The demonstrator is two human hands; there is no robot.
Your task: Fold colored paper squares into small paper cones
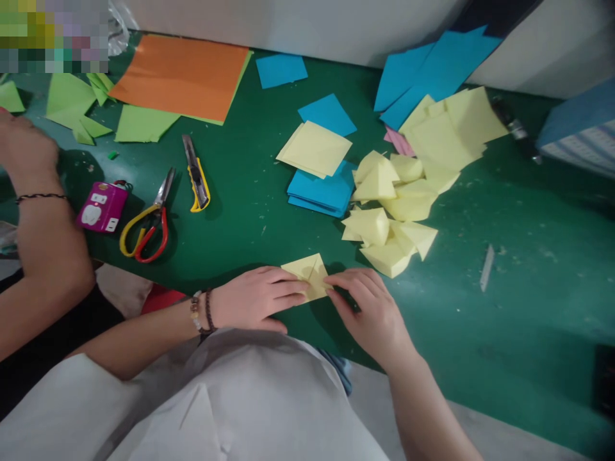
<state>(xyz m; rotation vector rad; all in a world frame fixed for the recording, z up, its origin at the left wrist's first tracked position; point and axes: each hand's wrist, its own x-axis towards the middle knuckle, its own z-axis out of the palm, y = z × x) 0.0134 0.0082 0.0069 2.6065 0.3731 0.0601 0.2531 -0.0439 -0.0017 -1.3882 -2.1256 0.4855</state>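
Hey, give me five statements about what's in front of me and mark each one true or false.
1. The left hand and right hand both touch a folded yellow paper. True.
2. The scissors lie to the right of the cutter. False: they lie to its left.
3. The orange sheet overlaps green paper. True.
4. The scissors' handles match in colour. False: one is yellow, the other red.
5. Another person's arm shows at the left. True.

Green table (pixel 528 320) against pale wall (pixel 312 29)
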